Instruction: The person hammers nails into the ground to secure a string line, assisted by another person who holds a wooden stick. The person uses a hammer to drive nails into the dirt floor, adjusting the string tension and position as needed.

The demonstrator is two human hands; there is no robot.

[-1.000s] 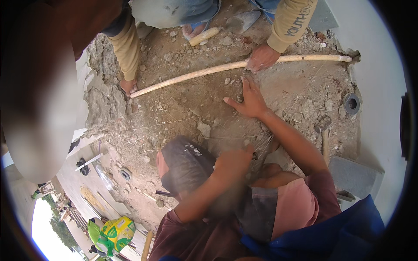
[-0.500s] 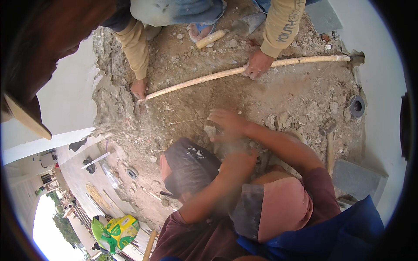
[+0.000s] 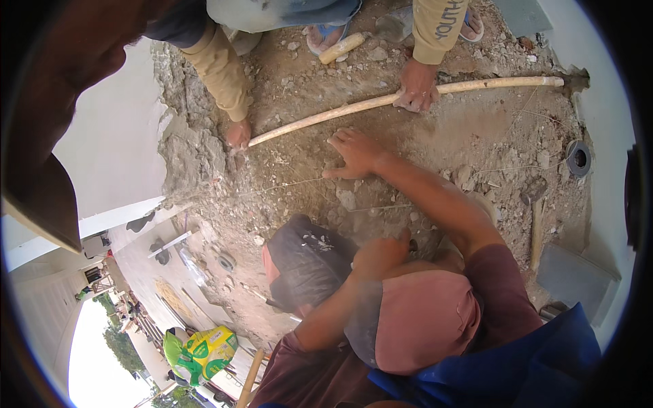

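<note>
My right hand [image 3: 350, 153] is spread open low over the rubble floor [image 3: 435, 156], just below a long pale pole [image 3: 326, 120]. My left hand [image 3: 381, 253] is closed near my knees in grey and pink cloth [image 3: 422, 319], round something I cannot make out, by a dark metal piece. A co-worker's left hand [image 3: 415, 88] in a tan sleeve grips the pole toward its right part, and their right hand [image 3: 238, 134] holds its left end. A thin string [image 3: 282, 186] crosses the rubble below my right hand.
A hammer [image 3: 534, 192] lies at the right beside a grey ring [image 3: 578, 158] and a grey tile [image 3: 575, 285]. A short wooden piece [image 3: 340, 49] lies near the co-worker's sandalled feet. A white wall [image 3: 102, 143] borders the left, with yellow-green bags [image 3: 211, 350] beyond.
My right hand has moved left and shifted over the rubble. The co-worker's hands and the pole have moved slightly right in view. My left hand remains closed near my knees.
</note>
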